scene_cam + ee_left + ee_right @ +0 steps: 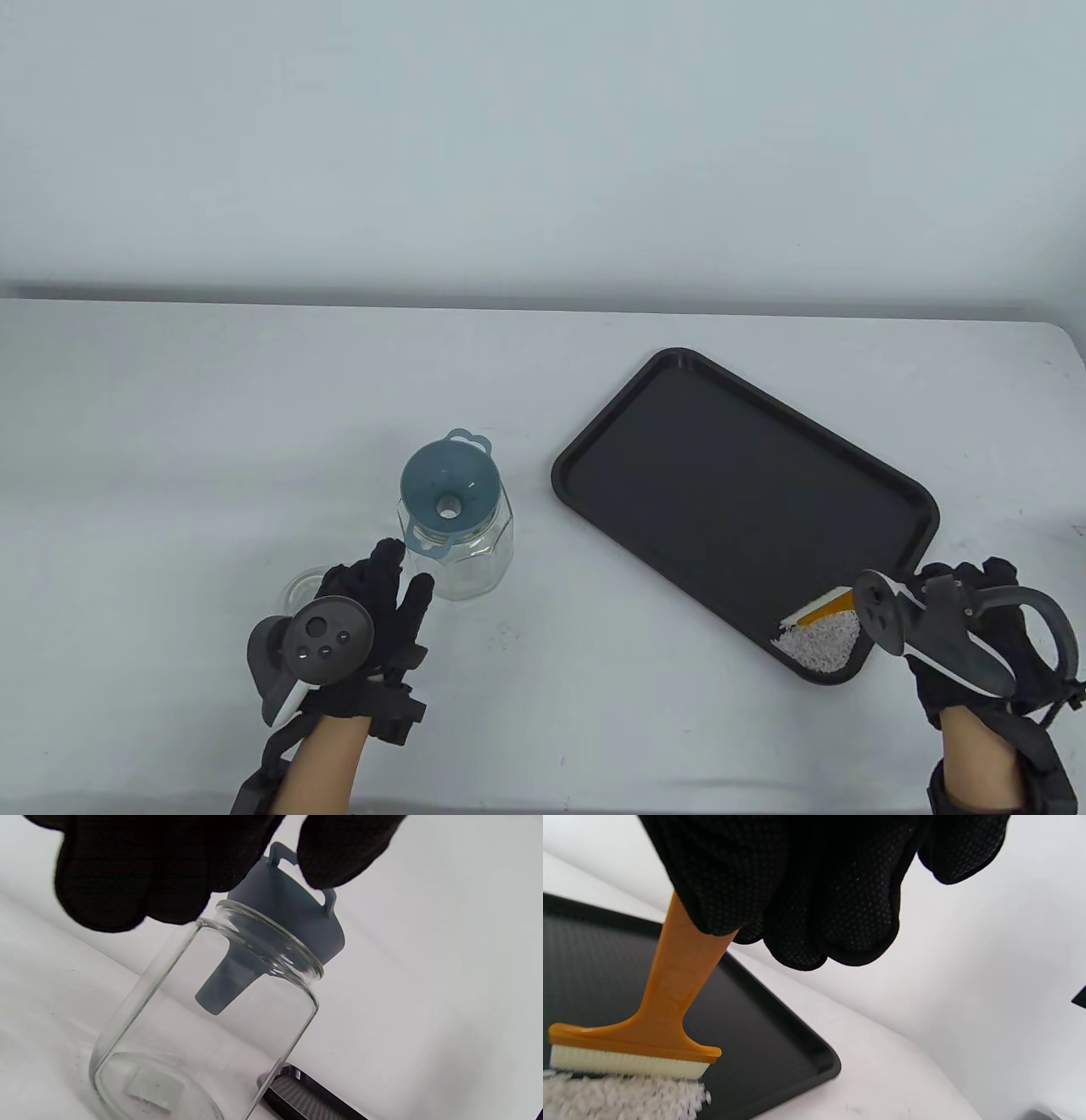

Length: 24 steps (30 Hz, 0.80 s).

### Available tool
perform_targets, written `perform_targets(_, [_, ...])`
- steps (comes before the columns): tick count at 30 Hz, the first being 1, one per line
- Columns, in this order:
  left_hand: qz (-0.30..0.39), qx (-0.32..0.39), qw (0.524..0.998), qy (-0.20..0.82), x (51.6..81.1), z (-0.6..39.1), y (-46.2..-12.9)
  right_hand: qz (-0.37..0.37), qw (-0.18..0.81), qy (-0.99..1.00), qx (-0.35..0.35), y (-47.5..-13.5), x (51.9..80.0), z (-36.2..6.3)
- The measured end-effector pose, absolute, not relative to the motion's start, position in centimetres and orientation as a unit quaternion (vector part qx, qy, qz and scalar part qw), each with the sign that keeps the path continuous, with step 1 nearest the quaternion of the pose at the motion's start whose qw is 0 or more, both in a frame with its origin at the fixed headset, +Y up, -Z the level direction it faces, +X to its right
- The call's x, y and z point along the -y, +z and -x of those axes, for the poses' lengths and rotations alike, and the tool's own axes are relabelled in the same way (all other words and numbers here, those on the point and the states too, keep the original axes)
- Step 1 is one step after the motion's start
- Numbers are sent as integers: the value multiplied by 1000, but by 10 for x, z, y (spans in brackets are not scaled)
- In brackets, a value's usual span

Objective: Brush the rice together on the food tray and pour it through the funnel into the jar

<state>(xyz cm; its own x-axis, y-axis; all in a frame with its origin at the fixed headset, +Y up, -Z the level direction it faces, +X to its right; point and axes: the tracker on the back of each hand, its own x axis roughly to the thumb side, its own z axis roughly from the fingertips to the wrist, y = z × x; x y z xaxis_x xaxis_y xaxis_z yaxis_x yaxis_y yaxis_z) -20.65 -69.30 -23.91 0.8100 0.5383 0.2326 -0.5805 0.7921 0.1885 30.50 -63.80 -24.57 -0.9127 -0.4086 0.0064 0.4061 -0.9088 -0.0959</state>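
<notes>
A clear glass jar [467, 552] stands left of centre with a blue-grey funnel [447, 497] seated in its mouth. My left hand [405, 569] is just left of the jar with its fingers straight, holding nothing; whether they touch the glass I cannot tell. The black food tray [730, 475] lies to the right, with a small heap of white rice [819, 638] in its near corner. My right hand [933, 594] grips the handle of an orange brush [827, 604], whose white bristles rest against the rice [623, 1099]. The jar [203, 1035] holds only the funnel [280, 916] spout.
A round glass lid [297, 587] lies on the table behind my left hand. The white table ends at a grey wall at the back and at an edge on the right, just past the tray's rim [814, 1052].
</notes>
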Motion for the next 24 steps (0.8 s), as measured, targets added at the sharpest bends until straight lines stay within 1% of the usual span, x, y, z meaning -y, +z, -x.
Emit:
perform_targets(3, [-126,84,943,296,693,207,-239,42,186,-978,-84,-245,640,-296])
perform_targets(4, [-126,84,943,296,693,207,-239,46,185,-978,-84,-246,641,-294])
perform_targets(5, [-126,84,943,297,693,207,-239,60,188,-977,-78,-247,644,-288])
perform_targets(7, [-127,83,943,297,693,207,-239,64,193,-977,-63,-250,648,-284])
perform_targets(8, [-127,84,943,297,693,207,-239,63,194,-978,-42,-251,649,-283])
perform_targets(12, [-126,83,942,299,693,207,-239,36,201,-979,-15,-249,642,-289])
perform_targets(14, [-127,83,943,298,693,207,-239,26,206,-978,-17,-247,638,-292])
perform_targets(18, [-127,83,942,298,693,207,-239,33,169,-983,-59,-247,635,-291])
perform_targets(21, [-129,83,942,298,693,207,-239,52,130,-984,-108,-249,634,-278])
perform_targets(22, [-130,82,942,298,693,208,-239,69,107,-984,-122,-251,635,-269])
perform_targets(24, [-132,82,942,298,693,208,-239,89,71,-984,-137,-253,637,-257])
